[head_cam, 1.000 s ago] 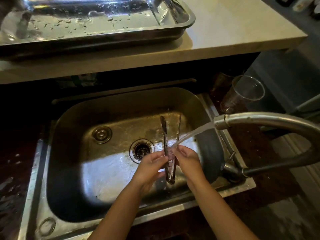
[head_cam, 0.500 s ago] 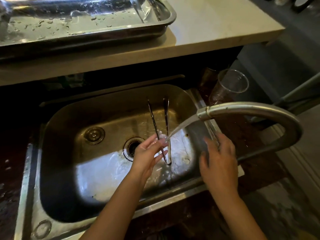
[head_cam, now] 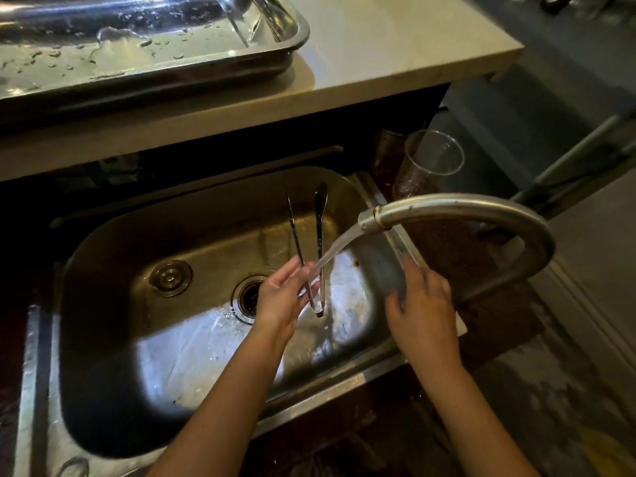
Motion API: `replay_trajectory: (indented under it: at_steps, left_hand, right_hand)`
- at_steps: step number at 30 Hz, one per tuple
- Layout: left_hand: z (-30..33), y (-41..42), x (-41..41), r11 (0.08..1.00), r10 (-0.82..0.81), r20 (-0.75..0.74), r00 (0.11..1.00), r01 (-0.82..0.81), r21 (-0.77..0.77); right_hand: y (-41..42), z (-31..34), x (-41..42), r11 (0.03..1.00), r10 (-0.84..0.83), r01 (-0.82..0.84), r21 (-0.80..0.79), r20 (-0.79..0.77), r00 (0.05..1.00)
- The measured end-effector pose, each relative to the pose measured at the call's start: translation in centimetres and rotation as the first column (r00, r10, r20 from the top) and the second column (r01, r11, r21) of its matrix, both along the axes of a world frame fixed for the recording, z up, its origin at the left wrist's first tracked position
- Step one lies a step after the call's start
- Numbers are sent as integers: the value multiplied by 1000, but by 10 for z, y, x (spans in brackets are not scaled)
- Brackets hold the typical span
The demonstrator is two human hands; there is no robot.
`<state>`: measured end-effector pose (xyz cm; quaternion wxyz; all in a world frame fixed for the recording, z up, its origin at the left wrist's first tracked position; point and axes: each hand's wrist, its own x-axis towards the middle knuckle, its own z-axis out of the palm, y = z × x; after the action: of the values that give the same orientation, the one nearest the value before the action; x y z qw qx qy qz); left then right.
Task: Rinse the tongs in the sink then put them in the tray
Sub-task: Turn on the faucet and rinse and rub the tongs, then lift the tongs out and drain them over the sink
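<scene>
Metal tongs (head_cam: 319, 218) stand over the steel sink (head_cam: 113, 242), hinge end down and tips pointing away from me. My left hand (head_cam: 280, 301) holds them near the hinge under the water stream. The water runs from the curved faucet (head_cam: 457, 208) onto the tongs' lower part. My right hand (head_cam: 423, 304) hovers over the sink's right rim, fingers loosely apart, holding nothing. A wet steel tray (head_cam: 292, 46) sits on the pale counter beyond the sink, with metal utensils lying at its right end.
A clear plastic cup (head_cam: 426, 163) stands right of the sink behind the faucet. The pale counter (head_cam: 395, 53) overhangs the sink's far side. A drain (head_cam: 249, 297) and a stopper (head_cam: 170, 278) lie in the basin floor.
My right hand let go of the tongs and moved right to the sink rim. My left hand alone keeps the tongs under the stream, and the view shifted slightly.
</scene>
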<state>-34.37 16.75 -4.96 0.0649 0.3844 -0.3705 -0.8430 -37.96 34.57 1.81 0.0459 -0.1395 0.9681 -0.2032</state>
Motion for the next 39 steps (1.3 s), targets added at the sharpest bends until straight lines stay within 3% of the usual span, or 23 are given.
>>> replay_trajectory:
  at_steps: [3,8,12,13,15,17,21,23,26,29,31,34,39]
  left_hand:
    - [-2,1,2,1000,4,-16,1000,-4,3]
    - [1,4,8,1000,22,-21,1000,-22,2]
    - [7,3,16,1000,12,-26,1000,-13,-17]
    - [10,2,18,1000,20,-31,999,-20,-18]
    - [15,-1,25,999,29,-41,999,-29,-16]
    - [22,-4,34,999,28,-51,998,-29,-18]
    - [31,-11,55,999,42,-57,997,-41,21]
    - [34,-15,67,997,46,-32,998,-44,57]
    - [39,-24,84,999,-4,67,998,1,35]
    - [41,-37,99,999,-36,233,972,37,2]
    - [40,-43,109,998,-63,337,939,66,2]
    - [33,-45,124,994,-105,438,893,99,36]
    - [27,-52,140,995,-77,443,893,43,86]
  right_hand:
    - [3,-1,16,999,34,-36,-29,-72,997]
    - [7,-7,40,992,84,-70,109,-131,988]
    - [-4,-5,37,993,69,-49,105,-192,979]
    - [-10,-5,35,996,65,-55,64,-163,985]
    - [-26,-4,25,987,35,-16,-160,114,993]
    - [-45,-1,11,921,48,139,-365,459,887]
    - [-82,-1,-1,814,159,333,-477,733,661]
    - [-95,-2,3,787,195,378,-487,779,596]
    - [-108,-8,15,832,191,366,-417,835,516]
    - [-116,-18,34,848,173,436,-301,935,310]
    - [-121,-26,44,855,147,458,-243,961,236]
    - [-131,-39,53,898,96,395,-191,964,248]
    - [-143,-46,62,920,87,352,-170,967,240]
